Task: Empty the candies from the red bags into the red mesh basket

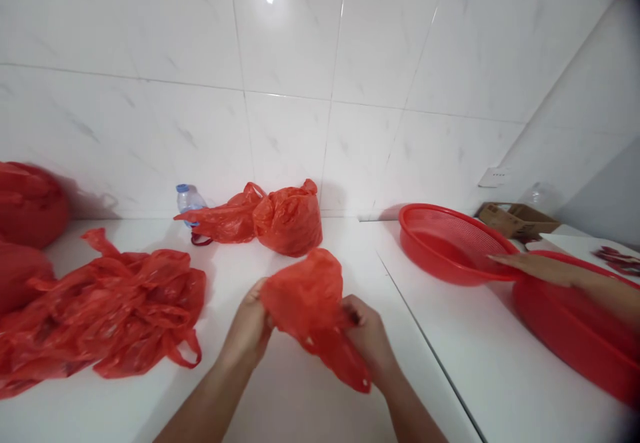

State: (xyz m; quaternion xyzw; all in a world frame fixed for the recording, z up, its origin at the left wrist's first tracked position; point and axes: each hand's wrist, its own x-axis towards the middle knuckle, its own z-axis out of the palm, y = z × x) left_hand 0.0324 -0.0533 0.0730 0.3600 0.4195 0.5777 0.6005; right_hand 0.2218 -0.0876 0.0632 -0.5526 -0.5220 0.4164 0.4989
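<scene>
Between my two hands, above the white table (280,389), is a red plastic bag (310,296). My left hand (253,319) is closed on the bag's left edge. On the other side, my right hand (367,336) has its fingers curled round the bag; they are partly smeared by motion. The lower part of the bag hangs towards me beside my right hand. Whether anything is inside it cannot be seen. Left of my hands lies a heap of crumpled red plastic bags (125,303).
Against the tiled wall stand a bunched red bag (290,219), a flatter red bag (230,219) and a blue-capped bottle (185,196). At right are a red mesh basket (440,266), a larger red basin (565,336), another person's hand (545,269) and a cardboard box (520,219).
</scene>
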